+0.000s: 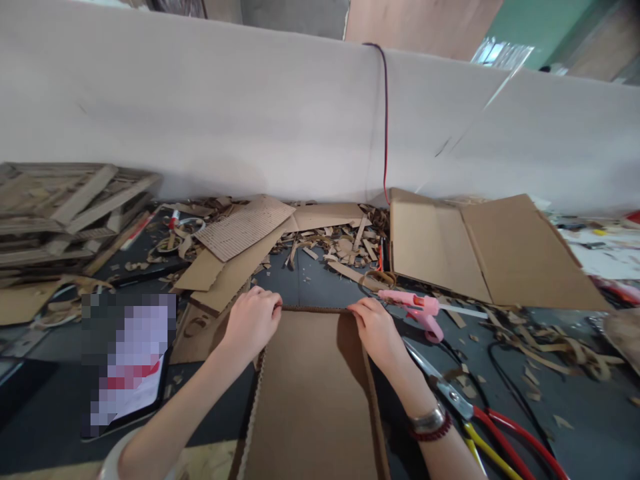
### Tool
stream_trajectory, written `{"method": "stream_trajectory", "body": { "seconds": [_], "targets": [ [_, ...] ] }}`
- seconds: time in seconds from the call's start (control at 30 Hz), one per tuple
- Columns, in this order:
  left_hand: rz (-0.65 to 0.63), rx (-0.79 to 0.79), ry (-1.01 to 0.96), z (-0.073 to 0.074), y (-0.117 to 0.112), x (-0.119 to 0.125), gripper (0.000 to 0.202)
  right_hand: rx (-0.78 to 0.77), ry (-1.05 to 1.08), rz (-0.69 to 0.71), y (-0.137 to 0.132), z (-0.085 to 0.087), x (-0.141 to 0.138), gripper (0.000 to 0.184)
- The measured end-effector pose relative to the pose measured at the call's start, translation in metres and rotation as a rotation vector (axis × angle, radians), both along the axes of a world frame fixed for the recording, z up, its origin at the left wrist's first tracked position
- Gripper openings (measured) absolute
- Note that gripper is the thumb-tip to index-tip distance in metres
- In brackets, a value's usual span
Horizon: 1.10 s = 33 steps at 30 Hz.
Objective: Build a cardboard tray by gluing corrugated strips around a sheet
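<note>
A shallow cardboard tray with low raised edges lies in front of me, running off the bottom of the view. My left hand is closed at its far left corner, fingers curled over the edge. At the far right corner, my right hand pinches the rim between thumb and fingers. A pink glue gun with a white glue stick lies just beyond my right hand. Large shears with red and yellow handles rest beside my right forearm.
Cardboard sheets and many scraps cover the far side. A folded cardboard panel leans at the right. On the left are a tablet and stacked cardboard strips. A red cord hangs down the white wall.
</note>
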<state>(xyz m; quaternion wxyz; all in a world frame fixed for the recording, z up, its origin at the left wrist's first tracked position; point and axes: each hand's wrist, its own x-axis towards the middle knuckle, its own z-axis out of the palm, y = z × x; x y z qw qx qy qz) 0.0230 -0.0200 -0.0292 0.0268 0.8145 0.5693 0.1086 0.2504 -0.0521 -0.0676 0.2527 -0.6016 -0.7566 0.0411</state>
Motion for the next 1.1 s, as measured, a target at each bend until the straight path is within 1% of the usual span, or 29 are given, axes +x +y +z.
{"method": "stream_trajectory", "body": {
  "seconds": [0.17,0.37,0.5,0.63,0.73,0.87,1.1],
  "targets": [
    [0.007,0.021,0.055,0.000,-0.003,0.003,0.018,0.015,-0.050,-0.017,-0.002,0.000,-0.002,0.032],
    [0.024,0.040,0.030,-0.005,-0.008,0.003,0.020,0.012,-0.103,-0.042,-0.005,0.001,-0.004,0.031],
    [0.049,0.059,-0.047,-0.014,-0.009,0.001,0.020,0.004,-0.102,-0.067,-0.005,0.000,-0.004,0.032],
    [0.033,0.083,-0.175,-0.028,-0.006,-0.003,0.017,0.006,-0.081,-0.080,-0.005,-0.002,-0.004,0.032],
    [0.019,0.105,-0.259,-0.035,-0.003,-0.006,0.015,0.010,-0.051,-0.080,-0.005,-0.002,-0.004,0.029],
    [0.010,0.136,-0.330,-0.037,-0.003,-0.007,0.014,0.013,0.002,-0.087,-0.004,-0.001,-0.003,0.025],
    [-0.014,0.178,-0.380,-0.038,-0.002,-0.007,0.015,0.001,0.068,-0.113,-0.005,0.002,-0.003,0.023]
  ]
}}
